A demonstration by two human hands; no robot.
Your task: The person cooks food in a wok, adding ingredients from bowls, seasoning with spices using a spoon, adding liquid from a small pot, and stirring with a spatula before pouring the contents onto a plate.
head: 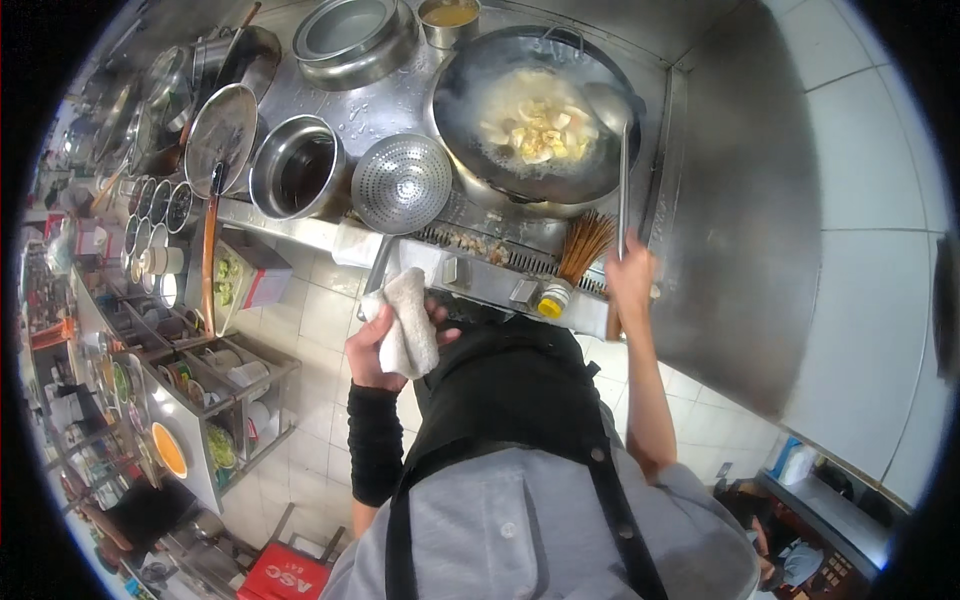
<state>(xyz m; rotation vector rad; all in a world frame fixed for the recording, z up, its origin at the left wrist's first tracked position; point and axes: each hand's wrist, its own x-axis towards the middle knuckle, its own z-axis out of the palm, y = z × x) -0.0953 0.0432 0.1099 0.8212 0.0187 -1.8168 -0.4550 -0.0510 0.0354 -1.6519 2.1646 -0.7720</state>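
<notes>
My left hand (382, 337) holds a folded white cloth (409, 322) in front of the stove's edge, close to the handle of a perforated metal strainer (402, 184). In my right hand (632, 274) is the long handle of a metal ladle (609, 106), whose bowl rests at the right inside of a large wok (465, 112). Pale and yellow food pieces (544, 135) lie in steaming, bubbling liquid in the wok. A bamboo wok brush (585, 244) leans beside my right hand, near a yellow-capped container (552, 300).
Left of the strainer stand a metal pot of dark liquid (296, 169) and a round mesh skimmer (221, 139). A large lidded pot (352, 45) and a pot of yellowish liquid (450, 16) stand behind. A metal wall panel (742, 210) bounds the right side.
</notes>
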